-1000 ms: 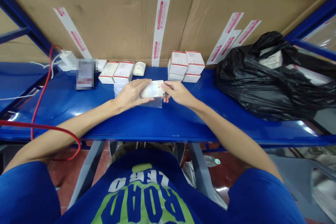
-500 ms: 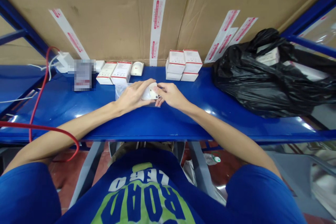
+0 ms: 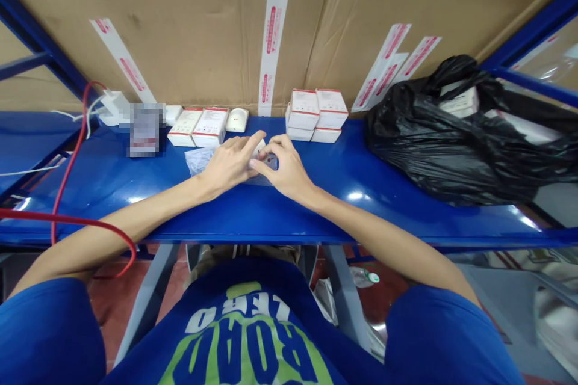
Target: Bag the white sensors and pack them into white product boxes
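left hand point(image 3: 229, 163), right hand point(image 3: 288, 169), white device point(image 3: 259, 147)

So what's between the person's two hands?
The head view shows a small white device, mostly hidden by the fingers, between the left hand and the right hand, above a clear plastic bag.

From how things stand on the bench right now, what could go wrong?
The small white device is nearly hidden between the left hand and right hand, so it could slip onto the glossy blue shelf. The right hand is close to the stacked white boxes, which a knock might topple. The loose clear plastic might slide or snag.
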Available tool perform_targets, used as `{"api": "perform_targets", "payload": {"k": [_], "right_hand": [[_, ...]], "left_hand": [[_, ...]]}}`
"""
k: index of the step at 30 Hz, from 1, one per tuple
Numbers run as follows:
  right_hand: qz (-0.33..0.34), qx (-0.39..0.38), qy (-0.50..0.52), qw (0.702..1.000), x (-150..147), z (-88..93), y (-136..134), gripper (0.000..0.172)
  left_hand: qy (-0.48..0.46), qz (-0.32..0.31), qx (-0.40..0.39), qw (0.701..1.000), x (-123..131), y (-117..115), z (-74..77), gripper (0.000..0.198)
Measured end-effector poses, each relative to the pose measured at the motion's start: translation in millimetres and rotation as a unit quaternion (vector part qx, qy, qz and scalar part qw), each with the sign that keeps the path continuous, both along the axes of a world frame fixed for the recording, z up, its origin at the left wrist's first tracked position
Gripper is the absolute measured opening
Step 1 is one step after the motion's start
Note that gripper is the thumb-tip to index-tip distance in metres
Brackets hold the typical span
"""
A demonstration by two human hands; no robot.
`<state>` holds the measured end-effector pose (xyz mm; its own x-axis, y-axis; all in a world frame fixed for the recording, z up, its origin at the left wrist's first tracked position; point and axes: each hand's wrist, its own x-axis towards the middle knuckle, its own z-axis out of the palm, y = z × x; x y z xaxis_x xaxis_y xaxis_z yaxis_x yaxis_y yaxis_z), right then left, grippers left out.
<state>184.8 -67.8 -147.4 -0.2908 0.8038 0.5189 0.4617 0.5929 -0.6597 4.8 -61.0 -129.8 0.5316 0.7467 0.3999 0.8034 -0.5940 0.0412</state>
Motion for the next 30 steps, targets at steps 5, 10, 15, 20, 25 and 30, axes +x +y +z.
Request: {"api": "perform_targets", "payload": {"k": [5, 10, 15, 20, 25, 30], "right_hand": [[-0.031, -0.005, -0.013, 0.999, -8, -2.7, 0, 0.013], [-0.027, -0.002, -0.014, 1.0, -3, 1.6, 3, 0.018], [-0.039, 0.009, -0.031, 0.999, 5, 7.9, 9, 0.019], [-0.09, 0.053, -0.025, 0.994, 17, 16.2, 15, 0.017], [-0.079, 0.02, 0.021, 0.996, 26, 22.6, 15, 0.019], [-0.055, -0.017, 0.082, 0.995, 27, 22.4, 13, 0.018]], "left_hand": [[0.021, 0.037, 0.013, 0.999, 7, -3, 2.1, 0.064], [0.005, 0.04, -0.012, 0.999, 8, -2, 2.9, 0.066], [-0.047, 0.027, -0.057, 0.997, 5, -1, 2.1, 0.078], [-0.051, 0.052, -0.092, 0.993, 2, -1, 6.5, 0.082], [-0.04, 0.063, -0.085, 0.994, -3, 1, 8.3, 0.085], [-0.035, 0.065, -0.081, 0.994, -7, 6, 5.7, 0.089]]}}
